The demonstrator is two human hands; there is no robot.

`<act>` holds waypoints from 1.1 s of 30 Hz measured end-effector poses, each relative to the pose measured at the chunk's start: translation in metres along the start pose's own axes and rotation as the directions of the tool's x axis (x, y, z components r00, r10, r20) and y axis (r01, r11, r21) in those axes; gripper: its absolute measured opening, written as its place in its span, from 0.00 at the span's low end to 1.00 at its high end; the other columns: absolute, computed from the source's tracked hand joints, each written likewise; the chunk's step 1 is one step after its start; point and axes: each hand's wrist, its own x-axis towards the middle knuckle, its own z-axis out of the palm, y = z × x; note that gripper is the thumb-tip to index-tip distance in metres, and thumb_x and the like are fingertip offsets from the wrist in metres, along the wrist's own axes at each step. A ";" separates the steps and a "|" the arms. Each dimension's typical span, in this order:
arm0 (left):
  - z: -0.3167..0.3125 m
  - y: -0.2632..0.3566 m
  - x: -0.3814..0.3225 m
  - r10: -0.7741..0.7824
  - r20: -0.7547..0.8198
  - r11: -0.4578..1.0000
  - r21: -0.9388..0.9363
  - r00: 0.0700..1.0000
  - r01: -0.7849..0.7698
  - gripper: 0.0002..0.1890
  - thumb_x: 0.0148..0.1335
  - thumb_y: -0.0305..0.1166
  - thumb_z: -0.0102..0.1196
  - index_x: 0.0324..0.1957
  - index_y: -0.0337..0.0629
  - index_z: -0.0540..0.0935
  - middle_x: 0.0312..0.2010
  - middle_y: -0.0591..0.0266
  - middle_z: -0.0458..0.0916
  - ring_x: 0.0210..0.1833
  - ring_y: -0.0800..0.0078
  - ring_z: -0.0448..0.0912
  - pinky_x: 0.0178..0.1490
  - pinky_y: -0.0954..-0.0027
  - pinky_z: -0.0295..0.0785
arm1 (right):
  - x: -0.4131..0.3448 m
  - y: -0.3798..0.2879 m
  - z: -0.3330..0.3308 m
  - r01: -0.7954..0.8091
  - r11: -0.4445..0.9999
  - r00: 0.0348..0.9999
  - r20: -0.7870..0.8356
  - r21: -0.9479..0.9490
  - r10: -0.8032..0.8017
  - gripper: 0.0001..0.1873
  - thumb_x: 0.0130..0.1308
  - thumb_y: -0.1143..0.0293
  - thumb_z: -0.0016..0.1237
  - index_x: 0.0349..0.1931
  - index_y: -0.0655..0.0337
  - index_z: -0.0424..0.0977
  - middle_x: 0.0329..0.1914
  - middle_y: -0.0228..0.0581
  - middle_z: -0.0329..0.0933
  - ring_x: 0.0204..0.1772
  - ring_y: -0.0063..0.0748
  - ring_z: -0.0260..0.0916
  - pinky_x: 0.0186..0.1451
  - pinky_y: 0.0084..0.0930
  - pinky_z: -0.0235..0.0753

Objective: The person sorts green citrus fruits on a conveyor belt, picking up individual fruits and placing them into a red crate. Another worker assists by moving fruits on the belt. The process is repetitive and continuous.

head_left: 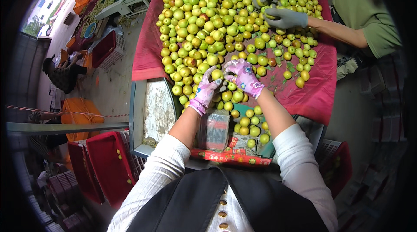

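Observation:
Yellow-green jujube fruits (192,29), some with brown-red patches, lie heaped over a dark red cloth (150,46) on a sloping table. Both my hands wear pink flowered gloves at the heap's near edge. Between the thumb and fingers of my left hand (206,92) is one green jujube (217,74). My right hand (245,77) curls just to its right, near another jujube (232,86); whether its fingers grip anything is hidden. Below them, several jujubes (254,131) rest in a green-lined chute beside a clear plastic-wrapped pack (214,131).
At far right, a co-worker's grey-gloved hands (286,18) handle fruit on the same cloth. A red printed strip (228,157) edges the chute near my body. Red-lined crates (109,166) stand at lower left; another crate (337,166) is at right. A seated person (63,72) is farther left.

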 end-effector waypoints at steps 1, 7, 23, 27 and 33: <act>-0.003 -0.004 0.002 -0.009 0.065 0.999 -0.047 0.998 0.012 0.29 0.70 0.20 0.47 0.71 0.51 0.61 0.53 0.60 0.76 0.47 0.69 0.81 0.50 0.69 0.80 | -0.002 0.002 -0.001 0.045 0.989 0.999 -0.017 0.143 -0.043 0.11 0.58 0.63 0.61 0.38 0.55 0.79 0.47 0.40 0.78 0.54 0.49 0.71 0.59 0.46 0.68; 0.015 0.015 -0.030 -0.003 0.178 0.998 -0.062 0.984 0.015 0.30 0.66 0.21 0.57 0.68 0.52 0.65 0.49 0.65 0.75 0.44 0.71 0.81 0.48 0.70 0.82 | 0.009 0.027 -0.009 -0.111 0.992 0.944 -0.306 0.065 0.126 0.16 0.65 0.64 0.54 0.52 0.55 0.77 0.58 0.45 0.75 0.61 0.52 0.70 0.64 0.44 0.70; 0.052 0.046 -0.100 0.040 0.422 0.886 -0.434 0.906 0.163 0.31 0.74 0.55 0.43 0.60 0.34 0.73 0.42 0.53 0.83 0.36 0.71 0.83 0.39 0.70 0.80 | -0.062 -0.010 -0.008 -0.056 0.882 0.996 0.036 -0.469 0.083 0.10 0.56 0.66 0.57 0.38 0.55 0.78 0.37 0.40 0.79 0.42 0.46 0.78 0.43 0.45 0.79; 0.046 0.045 -0.105 0.041 0.501 0.843 -0.482 0.865 0.239 0.32 0.75 0.55 0.41 0.61 0.33 0.72 0.42 0.51 0.84 0.35 0.67 0.83 0.39 0.69 0.79 | -0.028 -0.026 0.024 0.026 0.917 0.987 -0.137 -0.399 -0.088 0.21 0.64 0.61 0.49 0.57 0.49 0.75 0.61 0.38 0.73 0.64 0.46 0.70 0.64 0.47 0.71; 0.051 0.058 -0.113 0.069 0.412 0.749 -0.623 0.909 0.226 0.23 0.75 0.49 0.44 0.57 0.40 0.73 0.45 0.48 0.82 0.37 0.65 0.83 0.38 0.69 0.81 | -0.030 -0.004 0.059 0.222 0.623 0.970 0.234 -0.750 -0.064 0.29 0.70 0.50 0.37 0.72 0.38 0.60 0.79 0.29 0.56 0.81 0.45 0.45 0.78 0.62 0.39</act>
